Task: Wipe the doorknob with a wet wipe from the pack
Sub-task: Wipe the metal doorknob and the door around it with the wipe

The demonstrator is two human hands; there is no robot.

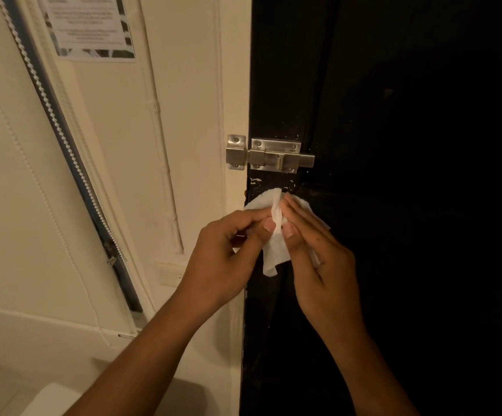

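Observation:
A white wet wipe (275, 250) hangs between my two hands in front of the black door (393, 115). My left hand (228, 253) pinches its left part between thumb and curled fingers. My right hand (315, 253) pinches the right part with thumb and straighter fingers. The wipe is bunched into a ridge where the thumbs meet. The doorknob is hidden behind my hands and the wipe. No pack of wipes is in view.
A steel slide bolt (270, 156) joins the door to the cream frame just above my hands. A notice sheet (89, 25) hangs on the wall at upper left. A light switch plate (170, 273) sits left of my left wrist.

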